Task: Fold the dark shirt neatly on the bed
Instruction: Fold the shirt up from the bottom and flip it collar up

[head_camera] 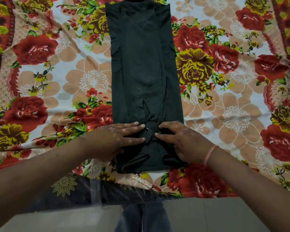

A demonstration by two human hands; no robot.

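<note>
The dark shirt (144,69) lies on the bed as a long narrow strip, both sides folded inward, running from the near edge to the top of the view. My left hand (117,139) lies flat on its near left part, fingers spread and pointing right. My right hand (181,141) rests flat on its near right part, fingertips meeting the left hand's near a small snap button (147,129). Both palms press on the cloth; neither hand pinches or lifts it. The near hem is bunched below my hands.
A floral bedsheet (57,77) in red, yellow and peach covers the bed on every side of the shirt. The bed's near edge (141,190) runs below the hem, with pale floor and my legs beneath. A pink band circles my right wrist (209,154).
</note>
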